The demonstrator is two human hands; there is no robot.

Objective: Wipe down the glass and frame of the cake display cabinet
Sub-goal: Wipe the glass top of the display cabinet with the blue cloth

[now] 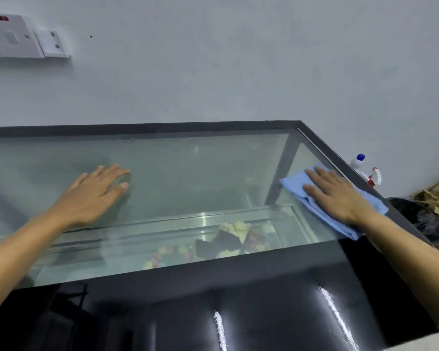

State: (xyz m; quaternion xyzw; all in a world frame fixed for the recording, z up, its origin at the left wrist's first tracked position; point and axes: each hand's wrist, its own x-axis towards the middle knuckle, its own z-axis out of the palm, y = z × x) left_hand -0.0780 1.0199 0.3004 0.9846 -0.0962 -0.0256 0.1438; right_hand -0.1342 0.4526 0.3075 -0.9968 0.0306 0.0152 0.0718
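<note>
The person leans over the dark-framed glass cake display cabinet [162,128], both arms stretched across its clear glass top panel [188,173]. The right hand [340,196] lies flat, fingers spread and together with the palm pressing down on a folded light-blue microfibre cloth [314,198]; nothing is pinched, so its grip is open, the cloth simply trapped beneath it at the pane's right end, just beside the black frame edge [340,160]. The left hand [96,193] rests bare and open on the glass, well apart from the cloth, apparently steadying the body. Below the pane, between the two hands, blurred decorated cakes [228,239] sit on a steel shelf. Beyond the right hand, past the frame, a white spray bottle with blue cap and red trigger [365,171] stands against the grey wall [213,59]. The cloth looks soft, light and limp, best worked flat under the palm; the glass is stiff, smooth and likely fragile, so even, moderate pressure seems wise.
</note>
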